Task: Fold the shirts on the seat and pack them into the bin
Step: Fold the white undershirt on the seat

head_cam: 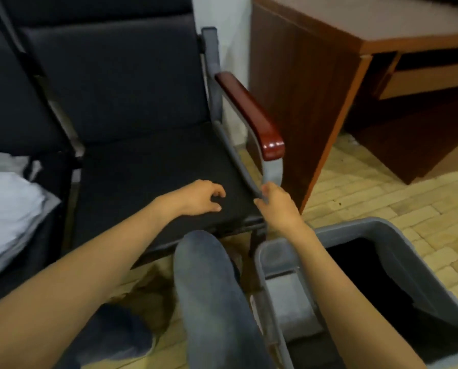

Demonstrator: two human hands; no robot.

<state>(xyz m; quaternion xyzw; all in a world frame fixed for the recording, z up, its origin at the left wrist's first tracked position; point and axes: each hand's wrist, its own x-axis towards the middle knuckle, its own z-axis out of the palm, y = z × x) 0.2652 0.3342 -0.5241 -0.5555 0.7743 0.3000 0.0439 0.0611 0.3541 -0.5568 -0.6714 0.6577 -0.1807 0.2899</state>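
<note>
The dark padded seat (148, 187) in front of me has no cloth on it. My left hand (200, 198) rests on its front right part with loosely curled fingers, holding nothing. My right hand (275, 206) is at the seat's front right corner, its fingers and thumb curled round the grey chair frame bar (238, 161). A pile of white shirts (9, 209) lies on the neighbouring seat at the far left. The grey bin (382, 226) stands on the floor at the lower right, under my right forearm, with dark cloth (368, 275) inside.
A red-brown wooden armrest (251, 115) rises over the seat's right side. A brown wooden desk (315, 75) stands to the right, behind the bin. My knee in blue jeans (209, 288) is between the seat and the bin. Pale tiled floor (368, 187) lies around them.
</note>
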